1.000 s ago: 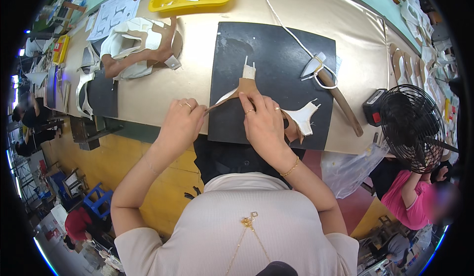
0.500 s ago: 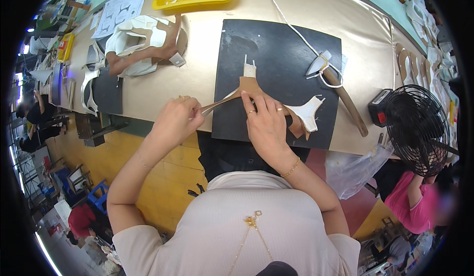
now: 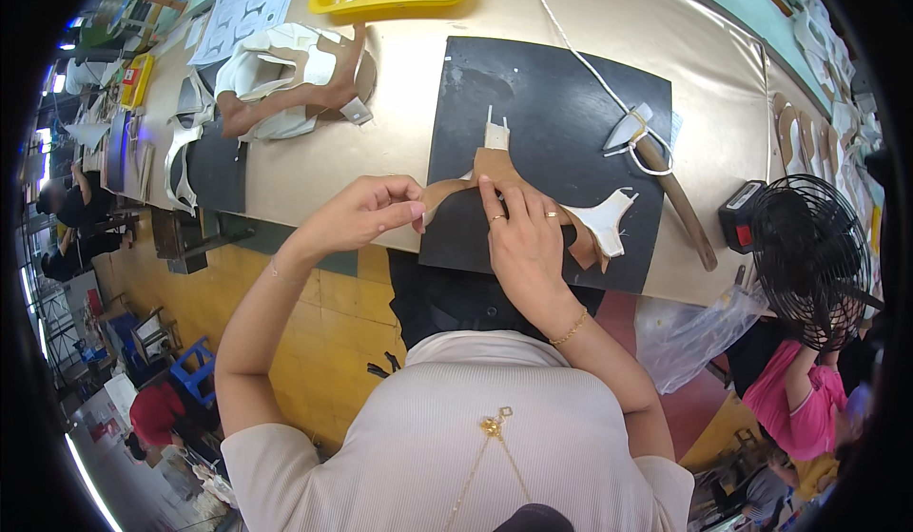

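A brown leather cut piece (image 3: 495,165) with several arms and white-backed ends lies on a black board (image 3: 552,85). At its left arm, my left hand (image 3: 366,213) has thumb and fingertips closed on the strip's end, lifting and bending it so the pale underside shows. My right hand (image 3: 526,247) rests on the middle of the piece, index and middle fingers stretched out and pressing down. A rounded black thing (image 3: 570,234) shows beside the right palm; whether it is held cannot be made out. The right arm of the piece ends in a white fork (image 3: 604,220).
A hammer (image 3: 670,185) with a white cord tied round it lies on the board's right side. Farther right stand a black fan (image 3: 808,261) and a clear plastic bag (image 3: 699,332). Stacked brown and white pieces (image 3: 295,80) lie left, below a yellow tray (image 3: 395,4).
My left hand has moved right and closer to the piece. The left strip, stretched straight before, now bows and turns up. My right hand stays pressed on the piece.
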### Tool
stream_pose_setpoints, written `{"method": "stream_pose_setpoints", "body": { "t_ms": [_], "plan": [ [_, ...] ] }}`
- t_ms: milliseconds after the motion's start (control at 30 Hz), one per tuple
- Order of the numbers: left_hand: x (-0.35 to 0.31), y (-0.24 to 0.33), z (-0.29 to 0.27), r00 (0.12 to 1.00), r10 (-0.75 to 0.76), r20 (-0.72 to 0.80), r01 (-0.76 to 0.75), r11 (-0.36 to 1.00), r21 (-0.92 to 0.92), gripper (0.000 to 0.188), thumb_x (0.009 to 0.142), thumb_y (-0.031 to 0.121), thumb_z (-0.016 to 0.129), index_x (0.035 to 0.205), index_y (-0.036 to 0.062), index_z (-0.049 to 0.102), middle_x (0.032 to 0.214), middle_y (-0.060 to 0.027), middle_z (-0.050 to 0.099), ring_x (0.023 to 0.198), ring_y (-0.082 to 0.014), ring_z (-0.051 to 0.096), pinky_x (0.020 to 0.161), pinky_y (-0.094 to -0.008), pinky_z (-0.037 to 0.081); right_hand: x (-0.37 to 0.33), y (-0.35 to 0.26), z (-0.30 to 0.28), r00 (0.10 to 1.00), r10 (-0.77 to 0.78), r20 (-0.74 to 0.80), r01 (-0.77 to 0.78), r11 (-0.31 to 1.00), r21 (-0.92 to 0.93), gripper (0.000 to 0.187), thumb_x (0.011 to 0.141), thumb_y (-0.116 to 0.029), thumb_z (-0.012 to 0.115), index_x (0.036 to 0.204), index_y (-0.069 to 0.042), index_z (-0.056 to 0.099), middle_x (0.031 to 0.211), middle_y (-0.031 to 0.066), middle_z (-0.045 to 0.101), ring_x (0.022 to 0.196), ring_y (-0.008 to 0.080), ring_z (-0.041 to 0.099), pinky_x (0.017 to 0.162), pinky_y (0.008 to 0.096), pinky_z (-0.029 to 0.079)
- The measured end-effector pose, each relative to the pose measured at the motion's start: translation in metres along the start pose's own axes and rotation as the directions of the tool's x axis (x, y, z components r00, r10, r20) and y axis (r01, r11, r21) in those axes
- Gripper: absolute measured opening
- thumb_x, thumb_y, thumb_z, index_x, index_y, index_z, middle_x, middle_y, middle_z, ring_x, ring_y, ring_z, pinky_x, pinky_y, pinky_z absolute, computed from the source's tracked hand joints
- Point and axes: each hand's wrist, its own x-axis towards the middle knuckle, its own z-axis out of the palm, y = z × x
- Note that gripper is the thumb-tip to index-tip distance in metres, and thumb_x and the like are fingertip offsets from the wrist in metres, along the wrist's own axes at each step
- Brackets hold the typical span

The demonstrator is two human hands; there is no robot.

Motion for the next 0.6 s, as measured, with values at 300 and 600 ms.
{"method": "stream_pose_setpoints", "body": {
  "t_ms": [300, 600],
  "plan": [
    [-0.014, -0.015, -0.005, 0.999, -0.017, -0.047, 0.013, 0.997, -0.082, 0.022, 0.103, 0.023, 0.06, 0.092, 0.0039, 0.063, 0.085, -0.0014, 0.065, 0.081, -0.0094, 0.061, 0.076, -0.026, 0.047, -0.001, -0.002, -0.002, 1.0, -0.016, 0.02, 0.016, 1.0, -0.024, 0.058, 0.083, -0.009, 0.064, 0.14, -0.001, 0.057, 0.12, 0.0099, 0.059, 0.115, 0.0263, 0.055, 0.104, 0.0419, 0.042],
    [-0.008, 0.005, -0.026, 0.995, -0.097, 0.008, 0.091, 0.952, 0.292, 0.007, 0.085, 0.007, 0.067, 0.084, 0.0049, 0.059, 0.081, -0.001, 0.063, 0.073, -0.0114, 0.059, 0.067, -0.0257, 0.044, -0.004, -0.005, -0.002, 0.998, -0.054, 0.017, 0.055, 0.996, -0.073, 0.056, 0.085, -0.011, 0.061, 0.14, 0.001, 0.056, 0.124, 0.0102, 0.06, 0.113, 0.0253, 0.056, 0.103, 0.0402, 0.042]
  ]
}}
